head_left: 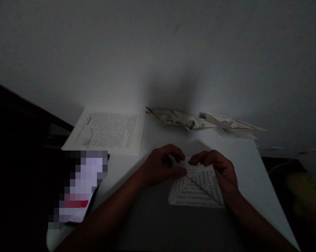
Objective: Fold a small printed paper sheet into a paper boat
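Bare forearms [108, 215] lay nearest, slanting in from seven and four o'clock; toward five from centre sat a nearly square piece of folded white printed paper [196, 192], its diagonal crease pointing from ten to four, no axis clearly longer. Its printed rows were too small to read. The left hand [158, 166] touched its eleven-o'clock corner by thumb, fingers moderately apart; the right hand's [227, 173] curled fingers met one o'clock, pinching or not being impossible to tell.
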A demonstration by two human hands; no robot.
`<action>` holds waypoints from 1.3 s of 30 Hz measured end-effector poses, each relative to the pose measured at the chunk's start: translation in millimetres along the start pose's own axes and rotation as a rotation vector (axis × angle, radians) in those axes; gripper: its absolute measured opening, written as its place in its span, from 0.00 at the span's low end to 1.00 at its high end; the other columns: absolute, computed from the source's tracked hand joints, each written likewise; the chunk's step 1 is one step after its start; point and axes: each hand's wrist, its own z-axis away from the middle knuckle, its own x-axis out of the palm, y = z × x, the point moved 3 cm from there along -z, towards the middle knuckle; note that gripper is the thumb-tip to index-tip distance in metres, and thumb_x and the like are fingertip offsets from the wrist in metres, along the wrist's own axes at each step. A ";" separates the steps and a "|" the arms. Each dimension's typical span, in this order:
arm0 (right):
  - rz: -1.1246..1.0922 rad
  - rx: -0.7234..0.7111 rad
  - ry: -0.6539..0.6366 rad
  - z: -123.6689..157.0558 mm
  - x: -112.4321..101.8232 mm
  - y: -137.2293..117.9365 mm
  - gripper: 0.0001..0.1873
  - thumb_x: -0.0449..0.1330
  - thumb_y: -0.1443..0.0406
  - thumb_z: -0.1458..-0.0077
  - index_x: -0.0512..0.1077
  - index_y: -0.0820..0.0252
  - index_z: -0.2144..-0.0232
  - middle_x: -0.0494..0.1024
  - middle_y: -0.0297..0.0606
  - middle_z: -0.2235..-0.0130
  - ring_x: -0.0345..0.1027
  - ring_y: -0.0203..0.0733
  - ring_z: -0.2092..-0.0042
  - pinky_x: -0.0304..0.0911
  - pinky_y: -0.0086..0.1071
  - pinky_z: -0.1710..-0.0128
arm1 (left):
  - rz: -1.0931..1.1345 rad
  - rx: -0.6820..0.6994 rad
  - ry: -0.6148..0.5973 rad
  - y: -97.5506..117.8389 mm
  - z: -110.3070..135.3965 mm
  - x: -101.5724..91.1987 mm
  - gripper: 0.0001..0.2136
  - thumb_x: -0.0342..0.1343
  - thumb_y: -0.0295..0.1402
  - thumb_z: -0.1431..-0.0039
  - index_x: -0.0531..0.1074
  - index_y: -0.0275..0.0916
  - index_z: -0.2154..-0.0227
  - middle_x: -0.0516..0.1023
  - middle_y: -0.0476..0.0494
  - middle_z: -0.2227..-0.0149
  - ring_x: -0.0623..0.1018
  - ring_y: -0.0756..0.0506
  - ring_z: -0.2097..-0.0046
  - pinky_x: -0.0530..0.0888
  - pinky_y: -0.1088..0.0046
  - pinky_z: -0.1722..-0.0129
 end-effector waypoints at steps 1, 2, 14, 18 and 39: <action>-0.030 0.000 0.016 0.0 -0.2 0.7 0.11 0.64 0.56 0.50 0.70 0.55 0.71 0.78 0.37 0.68 0.71 0.42 0.66 0.65 0.34 0.68 | -0.039 0.051 0.025 2.5 0.6 0.0 0.10 0.64 0.32 0.53 0.72 0.35 0.68 0.74 0.43 0.63 0.74 0.49 0.63 0.71 0.74 0.65; -0.044 0.000 0.040 0.2 -1.1 1.9 0.11 0.64 0.56 0.50 0.70 0.55 0.71 0.77 0.36 0.70 0.70 0.42 0.67 0.65 0.34 0.68 | -0.076 0.092 0.048 4.7 1.4 0.3 0.08 0.63 0.31 0.51 0.72 0.36 0.69 0.74 0.44 0.64 0.74 0.49 0.64 0.71 0.74 0.66; 0.154 0.026 0.318 3.4 -17.1 11.9 0.16 0.63 0.67 0.49 0.72 0.54 0.56 0.69 0.28 0.74 0.61 0.31 0.75 0.55 0.25 0.77 | -0.357 0.376 0.185 7.4 9.7 0.6 0.21 0.62 0.27 0.52 0.68 0.38 0.53 0.77 0.46 0.68 0.75 0.50 0.69 0.72 0.76 0.69; 0.163 0.045 0.349 1.5 -16.0 10.9 0.15 0.64 0.66 0.50 0.72 0.55 0.57 0.72 0.29 0.73 0.63 0.32 0.75 0.57 0.26 0.77 | -0.397 0.426 0.150 10.3 8.2 -1.4 0.06 0.60 0.29 0.49 0.75 0.36 0.67 0.78 0.43 0.69 0.77 0.50 0.70 0.74 0.75 0.69; 0.481 -0.124 0.317 5.0 -0.1 -3.6 0.17 0.70 0.69 0.60 0.78 0.52 0.64 0.84 0.35 0.67 0.78 0.42 0.70 0.76 0.34 0.71 | -0.332 0.264 0.596 2.1 14.8 -9.3 0.08 0.63 0.29 0.53 0.78 0.40 0.67 0.81 0.45 0.65 0.79 0.48 0.65 0.77 0.73 0.66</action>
